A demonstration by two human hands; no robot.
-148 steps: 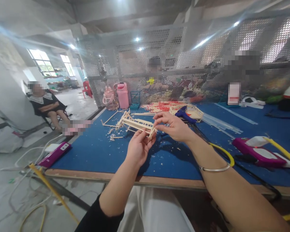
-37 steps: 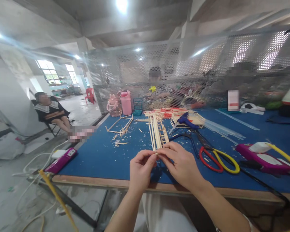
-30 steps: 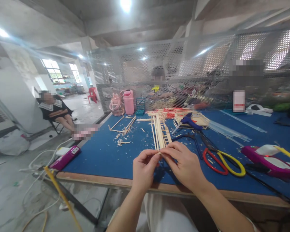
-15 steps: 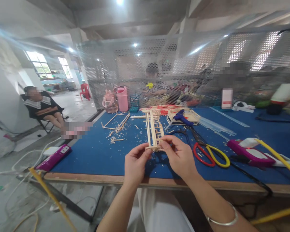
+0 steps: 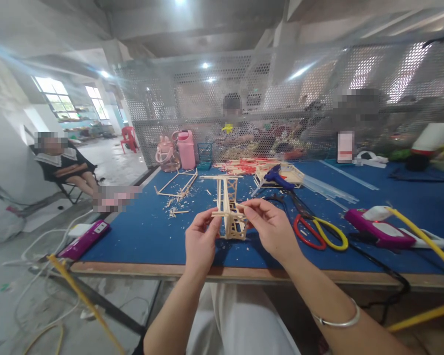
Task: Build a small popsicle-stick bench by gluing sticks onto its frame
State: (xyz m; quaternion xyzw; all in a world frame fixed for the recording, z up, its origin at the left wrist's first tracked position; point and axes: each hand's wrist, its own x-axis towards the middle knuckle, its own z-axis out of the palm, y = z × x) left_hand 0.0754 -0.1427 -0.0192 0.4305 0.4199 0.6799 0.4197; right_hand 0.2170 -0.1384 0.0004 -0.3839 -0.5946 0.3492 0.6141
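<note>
A small framework of pale wooden sticks (image 5: pixel 227 196) stands tilted in front of me, its lattice side facing right and its near end just above the table. My left hand (image 5: pixel 203 239) pinches its near left corner between thumb and fingers. On the opposite side, my right hand (image 5: pixel 272 228) is closed with thumb and fingertips at the near right corner of the framework. The fingers partly cover the stick ends there, so I cannot tell whether a separate short piece is also between them.
On the blue table (image 5: pixel 133 241) lie red-and-yellow-handled scissors (image 5: pixel 320 231), a blue glue gun (image 5: pixel 279 177) across another stick frame, clear glue sticks (image 5: pixel 327 190), a pile of sticks (image 5: pixel 244 165), an open stick outline (image 5: pixel 175 183) and purple power strips (image 5: pixel 379 230). A mesh screen stands behind.
The framework has tipped, so its lattice side and near end show more. Both hands have moved slightly left and up, and the right hand has shifted along the corner.
</note>
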